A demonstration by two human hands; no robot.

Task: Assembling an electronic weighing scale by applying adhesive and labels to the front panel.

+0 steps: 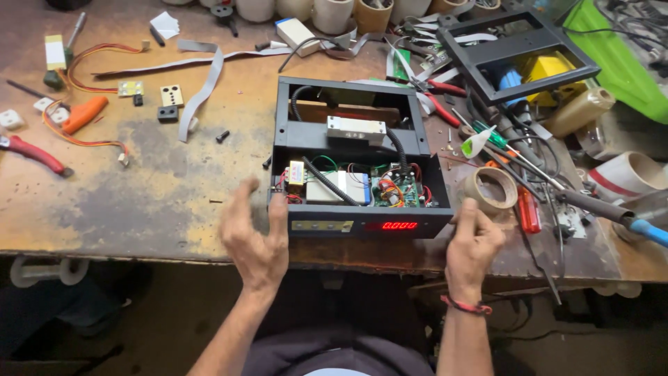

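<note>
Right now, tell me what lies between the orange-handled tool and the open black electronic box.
Head view: a grey ribbon cable, a small black block, a black screw on the wooden bench.

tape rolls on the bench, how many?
2 clear: a brown tape roll right of the open black case, a red-and-white roll at the far right edge. Clutter may hide more.

On my worn worktop (139, 181) I see, far left, red-handled pliers (31, 153) and an orange-handled tool (83, 113). A grey ribbon cable (202, 87) crosses the upper middle. To the right lie a roll of tape (490, 189), a red screwdriver (529, 209), a blue-handled soldering iron (612, 212), a black rectangular frame (518, 49) and a green sheet (619, 59). Cardboard tubes (330, 14) line the far edge.
</note>
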